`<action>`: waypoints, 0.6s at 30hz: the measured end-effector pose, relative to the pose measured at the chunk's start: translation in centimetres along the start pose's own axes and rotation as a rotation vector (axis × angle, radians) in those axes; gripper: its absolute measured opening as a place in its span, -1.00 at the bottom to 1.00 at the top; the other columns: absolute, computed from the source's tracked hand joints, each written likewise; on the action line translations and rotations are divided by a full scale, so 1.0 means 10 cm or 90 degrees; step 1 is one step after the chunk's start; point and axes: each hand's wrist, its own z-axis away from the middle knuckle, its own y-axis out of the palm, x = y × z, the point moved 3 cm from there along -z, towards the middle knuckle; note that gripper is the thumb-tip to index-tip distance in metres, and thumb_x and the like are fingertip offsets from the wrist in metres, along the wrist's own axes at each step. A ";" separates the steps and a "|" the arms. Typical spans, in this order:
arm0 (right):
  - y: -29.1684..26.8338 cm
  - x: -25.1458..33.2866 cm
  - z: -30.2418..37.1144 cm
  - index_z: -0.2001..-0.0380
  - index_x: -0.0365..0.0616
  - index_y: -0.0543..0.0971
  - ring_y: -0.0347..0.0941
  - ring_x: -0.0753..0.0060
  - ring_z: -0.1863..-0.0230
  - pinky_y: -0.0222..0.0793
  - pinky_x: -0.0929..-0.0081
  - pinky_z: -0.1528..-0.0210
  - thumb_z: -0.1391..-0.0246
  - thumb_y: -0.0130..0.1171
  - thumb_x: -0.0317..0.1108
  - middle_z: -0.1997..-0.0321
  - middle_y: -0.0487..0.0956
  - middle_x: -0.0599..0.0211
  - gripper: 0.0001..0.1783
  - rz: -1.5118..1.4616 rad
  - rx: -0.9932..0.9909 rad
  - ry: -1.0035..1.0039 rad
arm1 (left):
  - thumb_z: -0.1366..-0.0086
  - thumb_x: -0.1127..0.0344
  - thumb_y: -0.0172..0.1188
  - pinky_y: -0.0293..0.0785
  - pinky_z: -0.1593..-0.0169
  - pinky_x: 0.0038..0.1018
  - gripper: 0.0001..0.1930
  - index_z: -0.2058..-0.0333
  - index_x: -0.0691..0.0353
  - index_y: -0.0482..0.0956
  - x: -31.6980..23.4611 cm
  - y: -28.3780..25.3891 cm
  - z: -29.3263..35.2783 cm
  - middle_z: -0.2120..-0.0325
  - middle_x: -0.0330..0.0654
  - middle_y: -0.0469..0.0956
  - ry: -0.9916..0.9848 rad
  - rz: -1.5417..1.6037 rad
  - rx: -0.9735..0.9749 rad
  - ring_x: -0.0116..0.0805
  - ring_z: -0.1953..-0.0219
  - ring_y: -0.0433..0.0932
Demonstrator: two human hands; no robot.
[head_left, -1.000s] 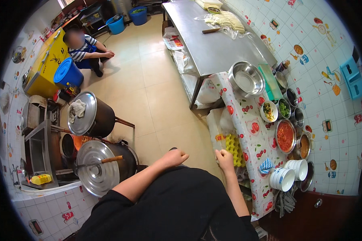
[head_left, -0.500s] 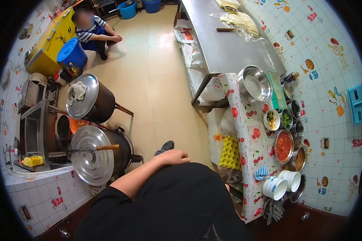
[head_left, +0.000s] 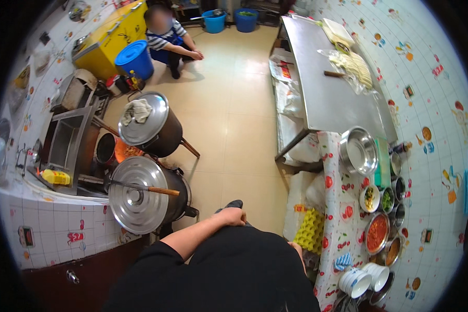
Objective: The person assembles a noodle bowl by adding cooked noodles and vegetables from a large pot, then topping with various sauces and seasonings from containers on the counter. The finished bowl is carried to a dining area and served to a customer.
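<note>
My left hand (head_left: 235,216) hangs in front of my black shirt, over my dark shoe (head_left: 233,204). Its fingers look loosely curled, with nothing seen in them. Of my right hand (head_left: 297,246) only a small part shows past the shirt, beside the yellow egg tray (head_left: 310,229); its fingers are hidden. To the left of my left hand stands a big pot with a silver lid (head_left: 135,215), and a wooden-handled utensil (head_left: 164,191) lies across that lid.
Behind it stands another lidded pot (head_left: 161,136) with a cloth (head_left: 136,111). A person (head_left: 166,44) crouches by a blue bin (head_left: 135,58). On the right, a cherry-patterned table (head_left: 338,229) holds a steel basin (head_left: 360,151), red sauce (head_left: 377,233) and white bowls (head_left: 354,282). Beyond is a steel worktable (head_left: 332,101).
The view has turned left, so the room's things sit farther right in the picture. My left hand stays in front of my body; part of my right hand now shows.
</note>
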 end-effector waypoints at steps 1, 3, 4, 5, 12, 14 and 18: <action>0.02 -0.01 -0.02 0.25 -0.30 0.50 0.46 0.40 0.32 0.40 0.46 0.21 -0.06 0.11 -0.50 0.33 0.53 0.21 -0.83 0.060 -0.005 0.012 | -0.06 0.13 0.25 0.43 0.08 -0.32 -0.67 0.20 0.12 0.56 -0.05 -0.06 0.08 0.24 -0.13 0.59 -0.014 0.001 -0.002 -0.18 0.13 0.53; 0.11 0.07 -0.07 0.25 -0.30 0.50 0.46 0.40 0.32 0.40 0.46 0.21 -0.06 0.12 -0.49 0.33 0.53 0.21 -0.83 0.128 -0.007 0.007 | 0.01 0.19 0.29 0.44 0.11 -0.30 -0.68 0.25 0.15 0.59 0.08 0.00 0.05 0.29 -0.10 0.59 -0.001 -0.022 -0.039 -0.13 0.17 0.54; 0.14 0.09 -0.10 0.25 -0.30 0.50 0.46 0.40 0.32 0.40 0.46 0.22 -0.05 0.12 -0.49 0.33 0.53 0.21 -0.83 0.150 -0.010 0.001 | 0.02 0.18 0.30 0.44 0.09 -0.29 -0.67 0.24 0.13 0.59 0.10 0.01 0.04 0.26 -0.10 0.59 -0.008 -0.051 -0.038 -0.12 0.15 0.54; 0.15 0.09 -0.14 0.25 -0.30 0.50 0.46 0.40 0.32 0.40 0.46 0.22 -0.05 0.12 -0.49 0.33 0.53 0.21 -0.83 0.159 -0.015 -0.002 | 0.01 0.19 0.29 0.45 0.09 -0.28 -0.67 0.23 0.12 0.58 0.06 -0.02 0.06 0.24 -0.09 0.58 -0.010 -0.086 -0.042 -0.12 0.14 0.53; 0.21 0.12 -0.28 0.26 -0.30 0.51 0.47 0.40 0.32 0.40 0.46 0.22 -0.03 0.14 -0.48 0.34 0.54 0.22 -0.82 0.199 -0.027 -0.026 | -0.08 0.30 0.11 0.50 0.14 -0.23 -0.78 0.27 0.14 0.59 0.12 0.08 -0.03 0.23 -0.03 0.57 -0.003 -0.316 -0.051 -0.11 0.16 0.55; 0.21 0.13 -0.30 0.27 -0.31 0.51 0.47 0.40 0.32 0.40 0.46 0.22 -0.03 0.15 -0.48 0.34 0.54 0.22 -0.82 0.204 -0.031 -0.031 | -0.09 0.31 0.09 0.50 0.16 -0.23 -0.79 0.31 0.18 0.60 0.15 0.13 -0.11 0.28 -0.04 0.59 0.004 -0.336 -0.028 -0.10 0.19 0.56; 0.19 0.14 -0.34 0.27 -0.31 0.51 0.47 0.41 0.33 0.40 0.46 0.22 -0.02 0.16 -0.48 0.34 0.55 0.22 -0.82 0.208 -0.039 -0.038 | -0.08 0.31 0.08 0.51 0.19 -0.24 -0.81 0.41 0.23 0.63 0.10 0.14 -0.14 0.36 -0.05 0.60 0.029 -0.374 -0.046 -0.11 0.23 0.58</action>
